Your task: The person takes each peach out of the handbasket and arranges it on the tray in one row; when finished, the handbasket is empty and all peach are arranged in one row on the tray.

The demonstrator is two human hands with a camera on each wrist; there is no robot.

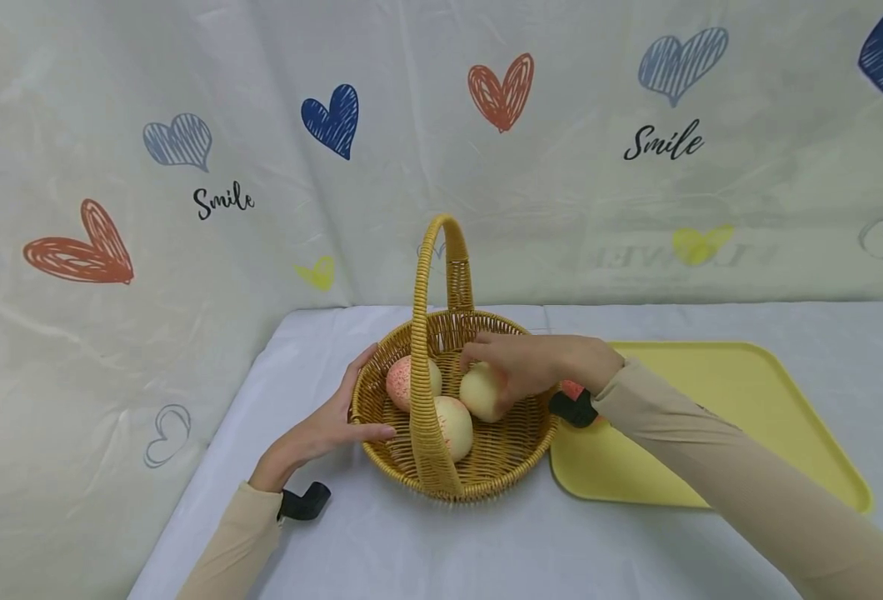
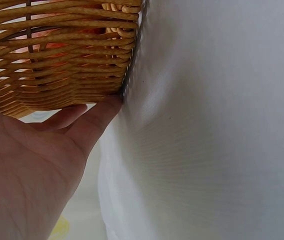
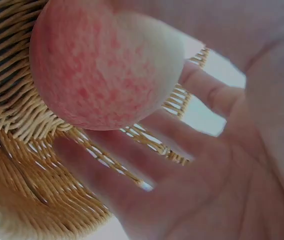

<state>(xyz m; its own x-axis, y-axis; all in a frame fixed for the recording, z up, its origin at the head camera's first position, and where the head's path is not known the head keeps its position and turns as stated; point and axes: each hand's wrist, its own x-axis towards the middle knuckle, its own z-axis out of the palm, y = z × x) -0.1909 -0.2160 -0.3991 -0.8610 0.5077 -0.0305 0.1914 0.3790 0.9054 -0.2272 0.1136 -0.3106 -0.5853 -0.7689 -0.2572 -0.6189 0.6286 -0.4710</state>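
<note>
A round wicker basket (image 1: 501, 483) with a tall arched handle (image 1: 441, 225) stands on the table with peaches inside. My left hand (image 1: 336, 417) holds its left side, thumb across the rim and fingers against the outer wall; those fingers touch the weave low down in the left wrist view. Inside the basket, my right hand (image 1: 527, 362) grips a pale peach (image 1: 481, 392), whose red-speckled side fills the upper part of the right wrist view. A pink speckled peach (image 1: 399, 385) lies at the left, partly behind the handle. Another pale peach (image 1: 456, 427) sits near the front.
A yellow tray (image 1: 756, 417) lies right of the basket, under my right forearm. Something red (image 1: 572, 389) shows there, mostly hidden by my wrist and its black camera mount. White cloth covers the table, and a heart-printed curtain (image 1: 411, 183) hangs behind and at the left.
</note>
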